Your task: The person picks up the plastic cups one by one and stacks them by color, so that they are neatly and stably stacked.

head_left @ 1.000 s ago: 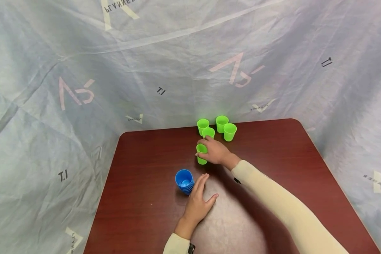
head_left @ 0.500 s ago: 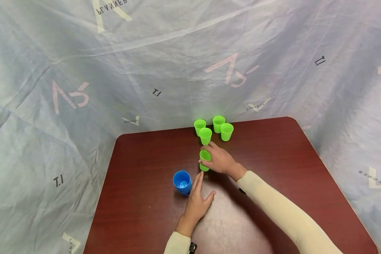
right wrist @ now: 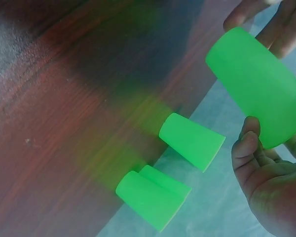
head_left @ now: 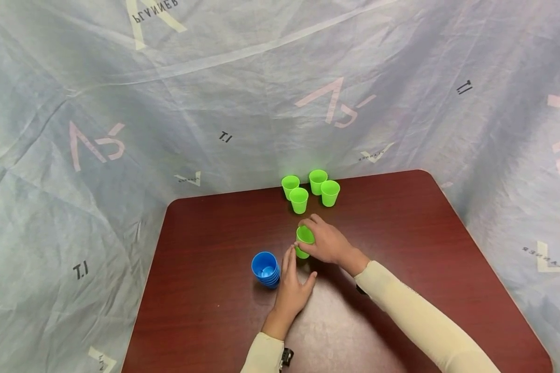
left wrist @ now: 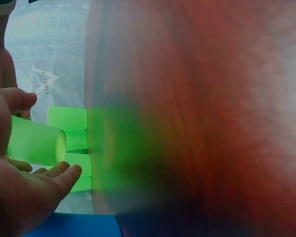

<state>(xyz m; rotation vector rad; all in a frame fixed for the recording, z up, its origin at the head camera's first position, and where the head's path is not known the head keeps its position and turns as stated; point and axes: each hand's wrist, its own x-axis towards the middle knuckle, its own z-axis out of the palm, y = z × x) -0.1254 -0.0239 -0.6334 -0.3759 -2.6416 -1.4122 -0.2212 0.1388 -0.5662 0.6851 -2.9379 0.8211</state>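
Observation:
My right hand (head_left: 329, 241) grips a light green cup (head_left: 303, 252) near its rim, fingers on the far side and thumb on the near side. The cup is upright, held just above the table. My left hand (head_left: 291, 292) has its fingers extended and thumb spread, with the fingertips right at the cup's lower left side. In the left wrist view, the green cup (left wrist: 34, 140) sits between the left thumb and fingers. The right wrist view shows the green cup (right wrist: 259, 84) with left fingers close to its base. A stack of blue cups (head_left: 265, 269) stands just left of my left hand.
Several more green cups (head_left: 299, 201) stand upright in two pairs near the back edge of the dark red table (head_left: 205, 233). A grey printed sheet (head_left: 242, 103) hangs behind the table and along its sides.
My right hand has drawn the green cup away from the back group, toward my left hand. The left hand's fingertips now meet it, while the blue stack stays put.

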